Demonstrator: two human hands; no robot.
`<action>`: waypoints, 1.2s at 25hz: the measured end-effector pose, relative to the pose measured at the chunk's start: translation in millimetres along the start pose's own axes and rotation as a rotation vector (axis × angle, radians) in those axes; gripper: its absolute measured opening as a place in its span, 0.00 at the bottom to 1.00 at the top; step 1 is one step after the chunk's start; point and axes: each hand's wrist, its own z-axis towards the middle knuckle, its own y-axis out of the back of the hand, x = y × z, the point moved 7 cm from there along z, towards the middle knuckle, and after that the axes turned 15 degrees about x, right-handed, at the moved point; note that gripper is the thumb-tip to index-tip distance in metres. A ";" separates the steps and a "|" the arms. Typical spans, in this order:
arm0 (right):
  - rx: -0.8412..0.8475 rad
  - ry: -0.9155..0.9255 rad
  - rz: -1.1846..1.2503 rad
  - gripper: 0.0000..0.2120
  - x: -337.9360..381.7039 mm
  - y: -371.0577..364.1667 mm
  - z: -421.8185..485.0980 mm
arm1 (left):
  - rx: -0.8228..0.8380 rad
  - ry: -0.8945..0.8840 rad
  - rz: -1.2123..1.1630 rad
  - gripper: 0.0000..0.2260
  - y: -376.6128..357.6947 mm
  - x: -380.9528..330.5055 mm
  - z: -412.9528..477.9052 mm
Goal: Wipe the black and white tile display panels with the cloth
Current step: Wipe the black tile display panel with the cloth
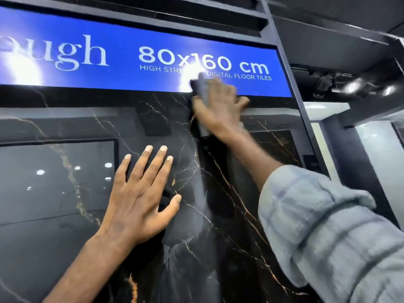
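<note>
Currently, the black tile panel, glossy and crossed by thin gold and white veins, is seen standing upright below a blue sign lettered "80x160 cm" and "DIGITAL FLOOR TILES". A dark cloth is pressed flat against the panel's top edge, right of its middle, where it overlaps the bottom edge of the sign. It is held there under the right hand, whose fingers are laid out fairly straight over it with the thumb stretched off to the right. The hand and cloth are blurred, so finer detail of the hold cannot be told. One end of the cloth is seen above the fingertips and another below the heel of the hand. The left hand is laid flat on the panel lower down, near its middle, with the fingers spread apart and nothing held. A rolled pale grey checked sleeve is worn on the right arm. A dark frame post is seen along the panel's right edge, and lit spotlights are mounted beyond it.
</note>
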 end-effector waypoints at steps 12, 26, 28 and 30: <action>-0.050 0.188 -0.108 0.29 -76.6 14.3 -15.1 | -0.005 -0.095 -0.111 0.31 5.9 -57.1 42.6; 0.007 0.340 -0.259 0.31 -160.7 18.6 -25.1 | -0.026 -0.236 0.029 0.35 -26.8 -123.4 49.3; -0.040 0.118 -0.148 0.34 -206.1 39.0 -12.9 | -0.025 -0.234 0.025 0.35 -27.3 -124.1 49.1; -0.085 -0.291 -0.003 0.34 -251.8 48.0 -7.9 | -0.029 -0.231 0.023 0.35 -27.4 -123.6 49.2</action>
